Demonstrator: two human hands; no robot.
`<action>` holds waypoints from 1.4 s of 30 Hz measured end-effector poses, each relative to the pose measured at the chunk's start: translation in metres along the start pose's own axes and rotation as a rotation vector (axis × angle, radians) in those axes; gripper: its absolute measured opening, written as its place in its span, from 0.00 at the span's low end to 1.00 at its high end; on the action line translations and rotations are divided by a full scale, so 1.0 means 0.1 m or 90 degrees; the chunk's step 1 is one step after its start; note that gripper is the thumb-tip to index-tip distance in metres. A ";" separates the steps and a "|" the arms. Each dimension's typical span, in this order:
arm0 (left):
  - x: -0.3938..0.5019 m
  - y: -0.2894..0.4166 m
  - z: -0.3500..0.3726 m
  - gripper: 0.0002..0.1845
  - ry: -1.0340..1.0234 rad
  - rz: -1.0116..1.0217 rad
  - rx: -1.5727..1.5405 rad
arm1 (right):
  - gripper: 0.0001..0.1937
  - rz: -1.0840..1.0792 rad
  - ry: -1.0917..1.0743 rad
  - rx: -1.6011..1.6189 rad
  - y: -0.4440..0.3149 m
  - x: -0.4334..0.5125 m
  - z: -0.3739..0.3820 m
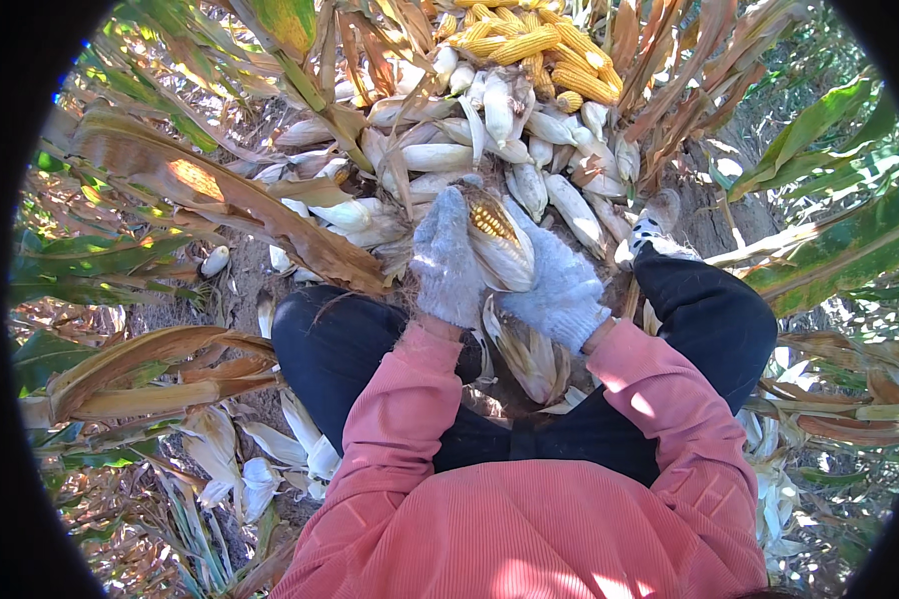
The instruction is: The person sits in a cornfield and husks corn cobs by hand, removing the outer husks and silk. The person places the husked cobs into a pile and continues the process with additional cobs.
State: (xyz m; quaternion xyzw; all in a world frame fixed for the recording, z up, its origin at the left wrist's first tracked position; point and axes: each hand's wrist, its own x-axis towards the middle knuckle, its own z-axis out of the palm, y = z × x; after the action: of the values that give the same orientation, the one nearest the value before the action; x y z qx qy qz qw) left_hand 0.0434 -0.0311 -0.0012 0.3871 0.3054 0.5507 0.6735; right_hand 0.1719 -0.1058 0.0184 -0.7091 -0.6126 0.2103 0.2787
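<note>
Between my two gloved hands is an ear of corn (492, 223), its husk partly pulled open so yellow kernels show near the upper end. My left hand (447, 258), in a pale grey knitted glove, grips the ear's left side near the top. My right hand (558, 277), gloved alike, wraps the right side, with its fingers partly hidden behind the husk (506, 262). Below the hands, a loose dry husk (532, 359) lies between my legs. Just beyond them spreads a pile of unhusked ears (438, 157).
Husked yellow ears (528, 45) are heaped at the far side of the pile. A dry corn leaf (225, 202) slants in from the left toward my knee. Green leaves (846, 239) reach in at right. Discarded husks (258, 472) lie on the soil at lower left.
</note>
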 end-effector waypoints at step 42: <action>-0.22 0.16 0.17 0.14 -0.353 -0.110 0.131 | 0.16 0.277 -0.038 0.967 0.43 0.16 -0.06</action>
State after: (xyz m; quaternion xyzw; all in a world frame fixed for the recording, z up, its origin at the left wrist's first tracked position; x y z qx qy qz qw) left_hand 0.0445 -0.0541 0.0211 0.5615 0.1958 0.3307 0.7328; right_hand 0.2104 -0.0948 -0.0045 -0.4223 -0.1561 0.6397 0.6229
